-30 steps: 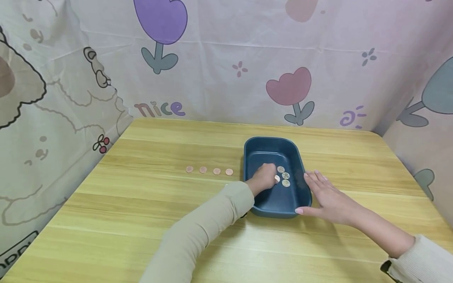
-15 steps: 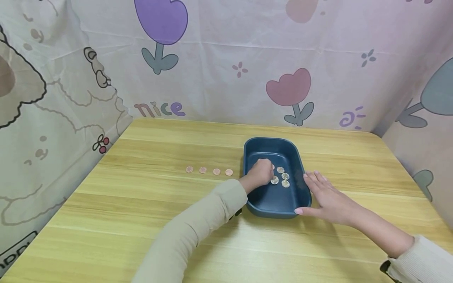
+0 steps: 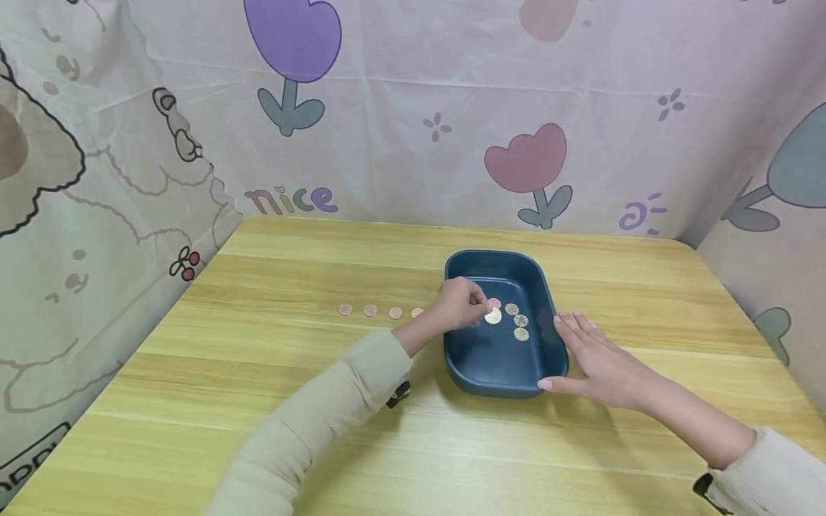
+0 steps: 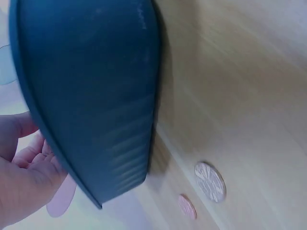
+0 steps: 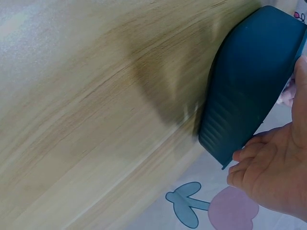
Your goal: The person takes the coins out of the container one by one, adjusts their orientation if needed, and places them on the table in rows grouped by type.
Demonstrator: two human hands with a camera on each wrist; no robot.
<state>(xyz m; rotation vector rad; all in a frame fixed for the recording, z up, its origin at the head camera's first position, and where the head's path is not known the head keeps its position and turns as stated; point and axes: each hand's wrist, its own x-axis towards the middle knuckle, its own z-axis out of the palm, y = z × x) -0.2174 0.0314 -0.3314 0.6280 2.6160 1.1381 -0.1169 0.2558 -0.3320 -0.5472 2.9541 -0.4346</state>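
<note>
Left hand [image 3: 459,304] — drawn back (leftward).

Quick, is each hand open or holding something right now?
Left hand: closed, seemingly pinching a pale coin over the blue tray.
Right hand: open, against the tray's side.

The head view looks forward and down from above and behind the fingers of the left hand [image 3: 459,304] and right hand [image 3: 603,365], taking in most of the wooden tabletop [image 3: 161,401]. Each wrist view, turned sideways, sits near its own fingers, facing the navy tray [image 3: 503,391] all three share.
</note>
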